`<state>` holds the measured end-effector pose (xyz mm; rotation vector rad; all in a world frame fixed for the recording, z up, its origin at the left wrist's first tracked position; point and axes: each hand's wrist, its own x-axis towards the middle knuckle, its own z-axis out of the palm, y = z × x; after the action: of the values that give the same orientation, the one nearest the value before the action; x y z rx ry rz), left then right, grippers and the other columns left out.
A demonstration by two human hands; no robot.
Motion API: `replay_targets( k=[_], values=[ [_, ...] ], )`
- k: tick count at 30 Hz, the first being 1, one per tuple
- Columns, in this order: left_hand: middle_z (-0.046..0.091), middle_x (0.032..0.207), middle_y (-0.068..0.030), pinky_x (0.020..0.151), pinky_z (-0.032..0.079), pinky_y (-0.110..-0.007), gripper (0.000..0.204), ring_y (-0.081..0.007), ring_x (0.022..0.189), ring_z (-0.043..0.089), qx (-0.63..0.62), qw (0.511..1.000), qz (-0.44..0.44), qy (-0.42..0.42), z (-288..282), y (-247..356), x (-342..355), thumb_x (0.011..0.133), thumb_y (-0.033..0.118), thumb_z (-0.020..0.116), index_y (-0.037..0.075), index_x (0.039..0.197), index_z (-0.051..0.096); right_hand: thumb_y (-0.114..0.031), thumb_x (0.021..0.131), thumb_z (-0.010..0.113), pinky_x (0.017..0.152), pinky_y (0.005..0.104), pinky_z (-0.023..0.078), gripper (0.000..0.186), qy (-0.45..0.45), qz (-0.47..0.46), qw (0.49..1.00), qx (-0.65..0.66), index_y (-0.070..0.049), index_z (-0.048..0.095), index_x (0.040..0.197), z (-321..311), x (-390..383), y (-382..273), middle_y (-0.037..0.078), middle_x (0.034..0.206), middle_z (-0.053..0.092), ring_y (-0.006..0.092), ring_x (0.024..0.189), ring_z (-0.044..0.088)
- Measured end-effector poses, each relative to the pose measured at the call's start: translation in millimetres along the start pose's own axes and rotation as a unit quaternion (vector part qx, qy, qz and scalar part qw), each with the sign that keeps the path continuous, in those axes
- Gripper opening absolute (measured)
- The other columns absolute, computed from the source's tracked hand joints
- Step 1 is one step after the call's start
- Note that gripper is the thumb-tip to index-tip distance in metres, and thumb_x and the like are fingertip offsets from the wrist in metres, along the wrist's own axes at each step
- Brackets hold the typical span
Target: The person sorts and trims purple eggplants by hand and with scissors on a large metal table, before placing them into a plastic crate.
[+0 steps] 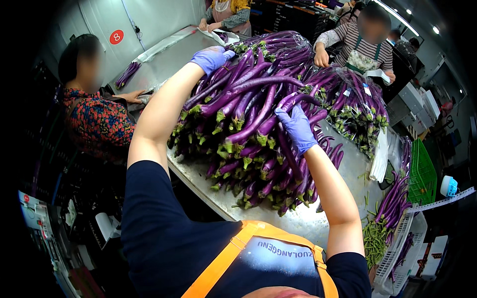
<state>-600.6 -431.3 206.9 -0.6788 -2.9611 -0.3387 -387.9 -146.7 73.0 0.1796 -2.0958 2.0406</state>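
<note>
A large heap of long purple eggplants with green caps (248, 164) covers the middle of the metal table (223, 208). My left hand (212, 59), in a purple glove, rests at the heap's upper left, fingers curled over its far side; what they hold is hidden. My right hand (297, 123), also gloved, grips a long eggplant on the heap's right. Bagged eggplants (355, 104) lie beyond it to the right.
Co-workers stand at left (99, 114), far side (233, 15) and back right (365, 54). Green beans (375, 243) and loose eggplants (395, 193) lie at lower right, beside a white basket (412, 248) and green crate (422, 174).
</note>
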Motion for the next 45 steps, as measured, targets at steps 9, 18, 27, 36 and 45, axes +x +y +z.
replay_targets(
  k=[9, 18, 27, 36, 45],
  values=[
    [0.070, 0.123, -0.0212, 0.103, 0.049, -0.044, 0.043, -0.0400, 0.117, 0.065, -0.061, 0.985, 0.102, 0.127, 18.6, -13.5, -55.5, 0.104, 0.037, 0.055, 0.004, 0.128, 0.066, -0.032, 0.099, 0.066, 0.117, 0.0463, 0.035, 0.076, 0.054, -0.087, 0.971, -0.218, 0.006, 0.031, 0.155, 45.0, -1.7, -3.7, 0.030, 0.147, 0.046, 0.0424, 0.134, 0.045],
    [0.070, 0.109, -0.0178, 0.091, 0.053, -0.044, 0.025, -0.0370, 0.104, 0.068, 0.097, 0.976, 0.099, 0.170, -10.2, -21.2, -15.3, 0.098, 0.026, 0.055, 0.011, 0.111, 0.070, -0.041, 0.101, 0.065, 0.126, 0.0375, 0.021, 0.096, 0.075, -0.102, 0.956, -0.264, 0.005, 0.009, 0.163, 24.0, -17.9, -11.0, 0.028, 0.168, 0.020, 0.0367, 0.157, 0.022],
    [0.073, 0.114, -0.0205, 0.097, 0.052, -0.047, 0.042, -0.0385, 0.107, 0.070, 0.074, 0.997, 0.021, 0.021, 33.0, 19.8, -8.2, 0.098, 0.038, 0.050, 0.006, 0.109, 0.076, -0.051, 0.102, 0.057, 0.127, 0.0532, 0.016, 0.092, 0.042, -0.100, 0.907, -0.408, 0.002, 0.013, 0.162, 33.2, -27.8, -11.2, 0.029, 0.165, 0.025, 0.0462, 0.153, 0.025],
    [0.069, 0.092, -0.0033, 0.073, 0.052, -0.026, 0.022, -0.0107, 0.078, 0.063, -0.297, 0.931, 0.060, 0.205, -62.5, -33.2, -32.6, 0.108, 0.015, 0.049, 0.004, 0.116, 0.067, -0.051, 0.102, 0.056, 0.127, 0.0524, 0.016, 0.091, 0.043, -0.099, 0.903, -0.415, 0.001, 0.013, 0.163, 35.9, -25.9, -12.0, 0.024, 0.168, 0.022, 0.0442, 0.155, 0.021],
    [0.066, 0.096, -0.0044, 0.079, 0.055, -0.027, 0.022, -0.0120, 0.087, 0.064, -0.374, 0.829, 0.065, 0.410, -29.2, 19.3, -224.9, 0.109, 0.014, 0.050, 0.000, 0.113, 0.066, -0.037, 0.079, 0.087, 0.124, 0.0450, 0.029, 0.112, -0.037, -0.083, 0.897, -0.432, -0.004, 0.021, 0.163, 19.1, -90.3, -30.9, 0.026, 0.166, 0.025, 0.0443, 0.153, 0.027]
  ],
)
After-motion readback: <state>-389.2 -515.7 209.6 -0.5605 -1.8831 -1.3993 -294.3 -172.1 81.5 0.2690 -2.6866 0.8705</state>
